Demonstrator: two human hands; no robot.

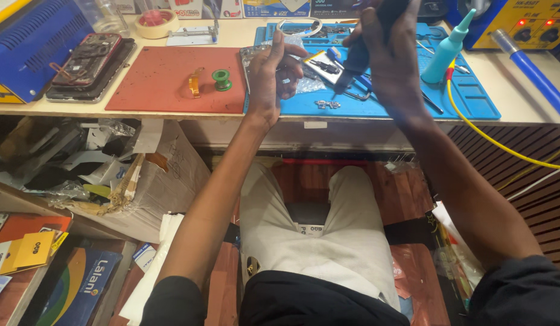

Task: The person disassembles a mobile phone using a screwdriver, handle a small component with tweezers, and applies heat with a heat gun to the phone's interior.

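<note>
Over the blue work mat (473, 96) at the far side of the bench, the person's right hand (385, 57) is closed round a dark handled tool (358, 57) whose upper end runs out of the top of the picture, so its full shape cannot be made out; its tip comes down near a small dark part (324, 65) lying on the mat. The left hand (271, 75) stands palm-side toward the camera with fingers curled round the edge of a flat phone-like piece (251, 57), most of it hidden behind the hand, so what it is stays uncertain. Between the two hands lie crumpled clear film and small metal bits, too fine to tell apart. Left of the mat, a red pad (153, 90) carries a green spool (221, 78) and an orange strip (195, 83), with open surface around them. An opened phone (87, 60) rests at the pad's left, beside a blue box (32, 48) cut off by the frame. A teal squeeze bottle (449, 48) stands just right of the right hand, and a yellow cable (491, 139) drops over the bench edge. Below the bench, knees fill the gap between cluttered boxes.
</note>
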